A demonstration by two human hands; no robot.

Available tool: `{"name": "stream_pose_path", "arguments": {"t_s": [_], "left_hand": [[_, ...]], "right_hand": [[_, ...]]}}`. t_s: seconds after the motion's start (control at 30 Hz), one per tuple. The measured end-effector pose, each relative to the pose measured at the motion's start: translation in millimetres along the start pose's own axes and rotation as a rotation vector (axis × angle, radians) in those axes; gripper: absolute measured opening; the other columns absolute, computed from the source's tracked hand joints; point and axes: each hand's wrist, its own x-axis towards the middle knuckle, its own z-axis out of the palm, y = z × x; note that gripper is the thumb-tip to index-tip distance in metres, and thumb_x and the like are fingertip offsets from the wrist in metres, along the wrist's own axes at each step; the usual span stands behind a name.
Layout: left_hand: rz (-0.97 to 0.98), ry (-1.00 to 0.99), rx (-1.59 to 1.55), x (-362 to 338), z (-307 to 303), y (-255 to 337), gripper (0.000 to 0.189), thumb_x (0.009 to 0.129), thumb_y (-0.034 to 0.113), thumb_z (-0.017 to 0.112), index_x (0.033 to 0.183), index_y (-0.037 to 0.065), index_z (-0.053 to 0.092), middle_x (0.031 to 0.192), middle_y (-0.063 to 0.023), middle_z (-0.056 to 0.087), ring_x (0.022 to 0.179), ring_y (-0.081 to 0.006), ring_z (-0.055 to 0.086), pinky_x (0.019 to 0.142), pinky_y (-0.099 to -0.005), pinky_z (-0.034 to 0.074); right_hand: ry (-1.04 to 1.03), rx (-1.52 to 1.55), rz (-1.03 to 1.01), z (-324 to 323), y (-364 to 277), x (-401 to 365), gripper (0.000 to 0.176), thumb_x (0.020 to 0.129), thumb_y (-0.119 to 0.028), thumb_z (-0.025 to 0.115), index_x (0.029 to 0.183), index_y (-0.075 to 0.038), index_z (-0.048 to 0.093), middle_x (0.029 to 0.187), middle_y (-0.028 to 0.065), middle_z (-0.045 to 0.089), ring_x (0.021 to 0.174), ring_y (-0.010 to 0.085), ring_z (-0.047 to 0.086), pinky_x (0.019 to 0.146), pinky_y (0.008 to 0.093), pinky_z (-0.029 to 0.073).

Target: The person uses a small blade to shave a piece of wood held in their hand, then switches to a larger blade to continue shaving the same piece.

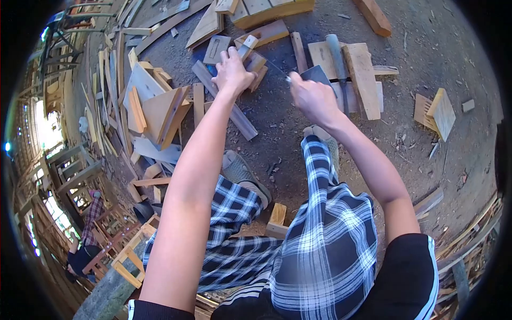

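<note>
Block (249,44) pts lengthwise fwd-rt, L hand (233,73) gripping it, R hand (313,98) gripping tool (288,79).

This is a workshop for woodworking, and a rough one (the floor (389,160) is bare dirt), as shown by the cut boards (154,109) heaped at the left, the long wooden strips (113,77) beside them and the pale wooden frame (126,274).

To my left I see long wooden strips (113,80) and, dimly, probably another person (94,217), while a small block (468,105) lies off to my right.
</note>
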Motion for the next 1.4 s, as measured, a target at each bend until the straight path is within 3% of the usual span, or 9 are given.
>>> {"name": "stream_pose_path", "arguments": {"t_s": [0.23, 0.4, 0.47, 0.6, 0.67, 0.73, 0.97, 1.23, 1.4], "left_hand": [[0.027, -0.022, -0.010, 0.5, 0.0, -4.1, 0.080, 0.070, 0.027, 0.083, 0.133, 0.010, 0.038, 0.135, -0.0119, 0.044, 0.127, -0.0381, 0.048, 0.095, -0.0657, 0.043], [0.010, -0.041, 0.007, 0.6, -2.4, -2.2, 0.079, 0.068, 0.026, 0.082, 0.133, 0.009, 0.039, 0.133, -0.0121, 0.045, 0.126, -0.0377, 0.048, 0.095, -0.0655, 0.043], [0.029, -0.007, 0.050, -1.0, -1.9, -0.1, 0.085, 0.067, 0.029, 0.087, 0.133, 0.006, 0.039, 0.134, -0.0161, 0.046, 0.125, -0.0394, 0.050, 0.098, -0.0558, 0.046], [0.014, -0.007, 0.048, 0.0, -0.3, 0.9, 0.088, 0.067, 0.031, 0.086, 0.134, 0.004, 0.037, 0.134, -0.0163, 0.046, 0.124, -0.0416, 0.050, 0.099, -0.0537, 0.046], [0.020, -0.015, 0.036, 2.0, -3.3, -0.1, 0.087, 0.067, 0.032, 0.087, 0.133, 0.004, 0.038, 0.134, -0.0164, 0.046, 0.124, -0.0423, 0.049, 0.099, -0.0541, 0.045], [0.006, -0.048, -0.008, 2.9, -0.7, -2.2, 0.084, 0.069, 0.027, 0.085, 0.135, 0.009, 0.037, 0.135, -0.0126, 0.044, 0.127, -0.0386, 0.047, 0.095, -0.0653, 0.043], [0.015, -0.042, 0.031, -2.0, -3.8, 0.9, 0.081, 0.070, 0.028, 0.084, 0.134, 0.008, 0.039, 0.136, -0.0120, 0.044, 0.127, -0.0378, 0.048, 0.094, -0.0635, 0.045], [-0.005, -0.027, 0.016, -0.5, -3.8, 2.2, 0.088, 0.068, 0.030, 0.086, 0.136, 0.005, 0.036, 0.136, -0.0172, 0.045, 0.124, -0.0418, 0.049, 0.098, -0.0581, 0.045], [0.015, -0.048, 0.051, -4.3, -9.1, 1.9, 0.087, 0.069, 0.031, 0.085, 0.135, 0.004, 0.036, 0.135, -0.0172, 0.045, 0.125, -0.0406, 0.049, 0.097, -0.0569, 0.046]], "right_hand": [[0.117, -0.010, -0.098, 21.7, -17.0, 69.2, 0.015, 0.097, -0.017, 0.041, 0.099, -0.003, 0.047, 0.071, 0.0231, 0.067, 0.067, 0.0405, 0.068, 0.057, 0.0511, 0.054], [-0.012, 0.002, 0.015, 3.1, 4.0, -12.4, 0.015, 0.097, -0.017, 0.041, 0.098, -0.004, 0.048, 0.073, 0.0228, 0.067, 0.068, 0.0405, 0.069, 0.058, 0.0520, 0.054], [-0.073, -0.011, 0.070, 0.5, 7.0, -22.5, 0.016, 0.097, -0.017, 0.040, 0.097, -0.004, 0.049, 0.075, 0.0225, 0.068, 0.070, 0.0403, 0.069, 0.059, 0.0521, 0.055], [0.040, 0.010, 0.015, 3.5, -11.5, 32.4, 0.016, 0.096, -0.018, 0.042, 0.094, -0.004, 0.050, 0.075, 0.0222, 0.069, 0.069, 0.0398, 0.069, 0.058, 0.0509, 0.055], [0.131, -0.029, -0.099, 20.6, -15.0, 68.5, 0.016, 0.096, -0.017, 0.042, 0.094, -0.004, 0.050, 0.074, 0.0215, 0.069, 0.068, 0.0397, 0.070, 0.057, 0.0504, 0.055], [0.116, -0.006, -0.089, 25.6, -14.3, 65.2, 0.015, 0.096, -0.018, 0.042, 0.097, -0.004, 0.048, 0.073, 0.0219, 0.068, 0.069, 0.0404, 0.069, 0.058, 0.0516, 0.054], [-0.075, -0.004, 0.050, -6.3, 0.5, -20.3, 0.016, 0.095, -0.016, 0.041, 0.092, -0.003, 0.050, 0.072, 0.0228, 0.068, 0.069, 0.0392, 0.070, 0.057, 0.0512, 0.055], [0.164, 0.002, -0.111, 17.3, -21.9, 75.7, 0.015, 0.094, -0.014, 0.043, 0.093, -0.001, 0.051, 0.072, 0.0228, 0.068, 0.069, 0.0396, 0.070, 0.059, 0.0512, 0.056], [0.034, 0.031, -0.024, 1.2, -9.0, 9.0, 0.015, 0.094, -0.013, 0.042, 0.094, -0.001, 0.051, 0.070, 0.0224, 0.067, 0.067, 0.0388, 0.070, 0.057, 0.0500, 0.056]]}}
